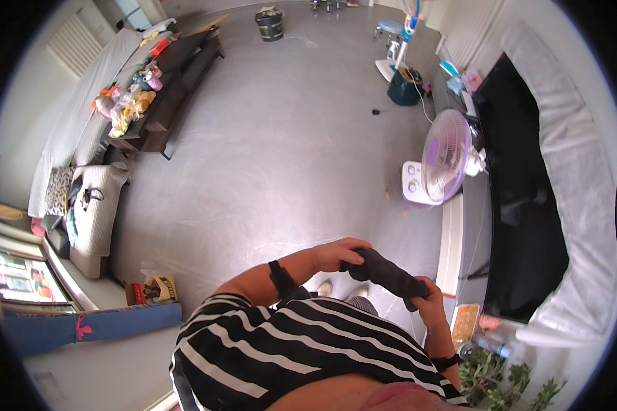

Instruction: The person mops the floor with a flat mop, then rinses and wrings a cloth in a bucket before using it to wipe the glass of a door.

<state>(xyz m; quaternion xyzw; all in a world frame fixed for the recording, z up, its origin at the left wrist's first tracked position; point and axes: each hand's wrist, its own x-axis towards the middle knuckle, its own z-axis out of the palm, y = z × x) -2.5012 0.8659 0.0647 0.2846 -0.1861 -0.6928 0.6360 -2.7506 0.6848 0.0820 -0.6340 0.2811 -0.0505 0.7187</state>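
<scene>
A dark, bunched-up cloth (388, 273) is stretched between my two hands in front of my striped shirt. My left hand (342, 254) grips its upper end, thumb on top. At the lower right end, my right hand (431, 303) holds the other end near a hanging fold. Whether the cloth is a garment or a rag, I cannot tell. Below it, the tips of my shoes (325, 287) show on the grey floor.
A purple-white pedestal fan (446, 156) and a large television (524, 205) stand at the right. Leafy plants (488, 377) are at the lower right. Leftward are a cluttered dark low table (172, 87), a covered sofa (100, 205) and a cardboard box (159, 289). A bucket (270, 24) stands far ahead.
</scene>
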